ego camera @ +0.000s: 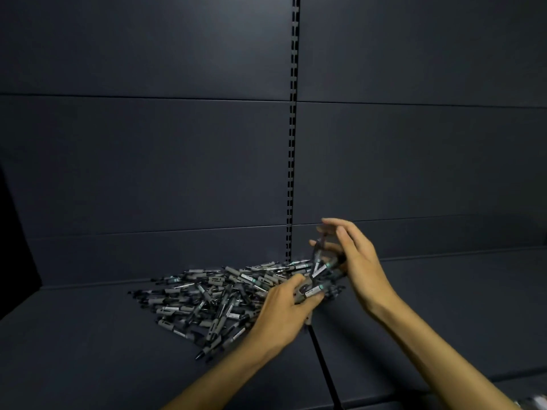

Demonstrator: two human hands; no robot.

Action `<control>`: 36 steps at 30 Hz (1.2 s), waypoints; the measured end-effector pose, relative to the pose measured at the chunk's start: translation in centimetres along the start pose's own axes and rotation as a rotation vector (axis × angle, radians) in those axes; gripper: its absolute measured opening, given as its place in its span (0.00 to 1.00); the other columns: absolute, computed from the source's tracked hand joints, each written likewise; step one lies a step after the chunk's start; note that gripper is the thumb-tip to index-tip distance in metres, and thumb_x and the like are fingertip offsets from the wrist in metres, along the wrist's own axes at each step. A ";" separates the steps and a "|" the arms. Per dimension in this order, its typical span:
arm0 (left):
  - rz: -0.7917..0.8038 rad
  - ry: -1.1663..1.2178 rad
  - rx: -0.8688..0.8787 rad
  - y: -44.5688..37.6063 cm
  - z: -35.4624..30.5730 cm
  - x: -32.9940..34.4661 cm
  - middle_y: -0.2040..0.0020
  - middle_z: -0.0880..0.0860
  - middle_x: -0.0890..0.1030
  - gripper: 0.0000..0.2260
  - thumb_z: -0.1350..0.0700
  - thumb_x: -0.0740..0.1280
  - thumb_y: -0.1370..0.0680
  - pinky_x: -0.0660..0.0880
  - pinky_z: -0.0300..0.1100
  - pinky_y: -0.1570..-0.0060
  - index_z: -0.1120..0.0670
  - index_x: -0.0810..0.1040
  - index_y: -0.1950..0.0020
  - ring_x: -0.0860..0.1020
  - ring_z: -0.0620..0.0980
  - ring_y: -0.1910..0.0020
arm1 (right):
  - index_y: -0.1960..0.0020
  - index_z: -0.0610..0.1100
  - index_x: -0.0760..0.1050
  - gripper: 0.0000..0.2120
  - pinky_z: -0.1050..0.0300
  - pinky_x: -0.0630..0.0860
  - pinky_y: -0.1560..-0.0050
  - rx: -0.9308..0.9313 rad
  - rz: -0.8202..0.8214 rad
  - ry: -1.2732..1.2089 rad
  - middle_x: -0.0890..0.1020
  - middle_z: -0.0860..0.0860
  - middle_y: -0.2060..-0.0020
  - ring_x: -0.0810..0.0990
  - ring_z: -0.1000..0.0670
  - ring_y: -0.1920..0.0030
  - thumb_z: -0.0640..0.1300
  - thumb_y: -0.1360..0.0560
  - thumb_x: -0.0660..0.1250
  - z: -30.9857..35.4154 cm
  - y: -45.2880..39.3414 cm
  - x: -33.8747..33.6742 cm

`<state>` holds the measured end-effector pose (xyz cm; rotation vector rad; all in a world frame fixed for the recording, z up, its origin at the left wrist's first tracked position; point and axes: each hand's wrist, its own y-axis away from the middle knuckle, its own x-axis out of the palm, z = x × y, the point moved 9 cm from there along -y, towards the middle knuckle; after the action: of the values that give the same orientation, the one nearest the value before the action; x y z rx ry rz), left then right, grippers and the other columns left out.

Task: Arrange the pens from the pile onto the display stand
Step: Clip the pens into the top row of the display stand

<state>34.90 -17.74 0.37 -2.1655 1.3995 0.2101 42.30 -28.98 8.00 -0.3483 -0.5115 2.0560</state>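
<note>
Gathering pens (318, 269) off the shelf (444, 306) pile (213, 294): left hand (284, 309) grips one, right hand (355, 255) loosely cradles several. Splayed fingers could let them spill; no stand visible.

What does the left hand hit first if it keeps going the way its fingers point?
Probably the pens in the right hand, just beyond the left hand and its own pens; depth is unclear.
</note>
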 end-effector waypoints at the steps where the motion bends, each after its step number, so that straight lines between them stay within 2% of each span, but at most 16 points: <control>1: -0.019 0.092 -0.015 0.1 0.0 0.0 0.55 0.42 0.85 0.05 0.51 0.71 0.22 0.76 0.34 0.54 0.50 0.80 0.48 0.82 0.37 0.56 | 0.39 0.46 0.78 0.14 0.46 0.80 0.42 -0.019 0.044 0.021 0.83 0.51 0.43 0.84 0.51 0.44 0.46 0.14 0.54 1.0 -0.4 0.9; 3: -0.094 0.219 -0.041 0.1 0.2 -0.4 0.54 0.43 0.86 0.04 0.53 0.72 0.22 0.78 0.37 0.51 0.49 0.82 0.48 0.83 0.41 0.54 | 0.43 0.45 0.81 0.15 0.53 0.79 0.41 -0.054 0.125 0.110 0.85 0.52 0.46 0.83 0.54 0.44 0.45 0.14 0.55 2.3 -1.0 2.6; 6: -0.177 0.257 -0.068 -0.1 0.8 -1.2 0.62 0.51 0.86 0.03 0.58 0.70 0.22 0.79 0.48 0.57 0.50 0.81 0.53 0.83 0.51 0.64 | 0.47 0.49 0.82 0.15 0.61 0.74 0.39 -0.123 0.191 0.276 0.85 0.57 0.48 0.81 0.60 0.43 0.48 0.15 0.56 3.2 -1.4 4.4; 8: -0.173 0.261 -0.061 -0.2 1.3 -1.3 0.66 0.55 0.84 0.04 0.60 0.68 0.21 0.78 0.51 0.62 0.52 0.80 0.53 0.79 0.53 0.69 | 0.50 0.49 0.83 0.16 0.60 0.75 0.41 -0.146 0.181 0.325 0.85 0.57 0.50 0.81 0.61 0.45 0.50 0.15 0.57 3.1 -1.4 4.9; 12: -0.143 0.285 -0.060 -0.1 1.7 -0.9 0.71 0.51 0.78 0.03 0.59 0.69 0.20 0.72 0.41 0.69 0.52 0.79 0.52 0.75 0.44 0.73 | 0.55 0.51 0.82 0.17 0.45 0.78 0.46 -0.159 0.106 0.374 0.85 0.53 0.57 0.83 0.53 0.52 0.53 0.16 0.57 2.6 -1.7 4.9; 15: -0.137 0.321 -0.088 -0.1 1.7 -0.6 0.72 0.50 0.76 0.05 0.55 0.70 0.21 0.69 0.38 0.70 0.52 0.78 0.57 0.73 0.43 0.74 | 0.57 0.51 0.78 0.17 0.42 0.77 0.51 -0.193 0.070 0.413 0.82 0.51 0.62 0.81 0.51 0.59 0.54 0.15 0.56 2.8 -2.0 4.9; 17: -0.163 0.350 -0.106 -0.4 1.8 -0.8 0.72 0.52 0.77 0.08 0.53 0.72 0.22 0.70 0.39 0.70 0.51 0.78 0.60 0.73 0.45 0.74 | 0.55 0.51 0.75 0.14 0.46 0.77 0.56 -0.222 0.075 0.423 0.80 0.52 0.64 0.78 0.54 0.63 0.53 0.15 0.56 3.2 -2.2 5.3; 20: -0.199 0.356 -0.116 -0.6 1.9 -1.1 0.71 0.52 0.79 0.08 0.52 0.73 0.23 0.74 0.39 0.64 0.51 0.78 0.60 0.77 0.46 0.70 | 0.55 0.51 0.76 0.14 0.57 0.69 0.64 -0.245 0.088 0.483 0.76 0.54 0.69 0.74 0.56 0.68 0.53 0.15 0.56 3.2 -2.8 5.9; 23: -0.199 0.357 -0.138 -0.8 2.2 -0.7 0.72 0.51 0.79 0.08 0.55 0.72 0.23 0.74 0.39 0.66 0.54 0.77 0.61 0.76 0.46 0.71 | 0.63 0.48 0.77 0.21 0.56 0.70 0.62 -0.235 0.110 0.524 0.77 0.53 0.70 0.76 0.56 0.67 0.54 0.16 0.57 2.3 -3.3 6.7; 26: -0.205 0.371 -0.165 -0.7 2.6 -0.6 0.71 0.52 0.79 0.06 0.61 0.71 0.23 0.75 0.40 0.68 0.56 0.78 0.59 0.77 0.47 0.71 | 0.65 0.47 0.78 0.25 0.54 0.75 0.59 -0.193 0.177 0.536 0.80 0.49 0.70 0.79 0.54 0.67 0.56 0.16 0.56 1.0 -3.3 7.8; 30: -0.140 0.324 -0.181 0.0 3.7 0.0 0.70 0.54 0.80 0.03 0.67 0.68 0.25 0.74 0.39 0.71 0.61 0.79 0.56 0.78 0.48 0.73 | 0.67 0.46 0.79 0.28 0.59 0.75 0.56 -0.152 0.240 0.564 0.82 0.52 0.70 0.80 0.56 0.65 0.56 0.16 0.53 -1.5 -1.9 8.9; 33: -0.125 0.302 -0.208 0.4 4.7 0.1 0.72 0.53 0.78 0.01 0.65 0.68 0.24 0.73 0.40 0.70 0.62 0.78 0.56 0.76 0.48 0.73 | 0.65 0.43 0.81 0.29 0.63 0.75 0.56 -0.041 0.280 0.471 0.84 0.50 0.66 0.82 0.56 0.63 0.56 0.16 0.52 -3.1 -1.1 8.8; 36: -0.172 0.333 -0.245 0.5 5.3 -0.2 0.74 0.55 0.76 0.05 0.61 0.68 0.23 0.72 0.40 0.69 0.62 0.78 0.57 0.75 0.49 0.74 | 0.65 0.43 0.82 0.29 0.65 0.73 0.55 -0.029 0.283 0.476 0.84 0.50 0.66 0.82 0.57 0.62 0.57 0.16 0.54 -2.6 -1.2 8.5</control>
<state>35.21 -15.02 -4.17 -2.6036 1.4103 -0.0495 40.05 -20.49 5.97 -0.9436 -0.2077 2.1355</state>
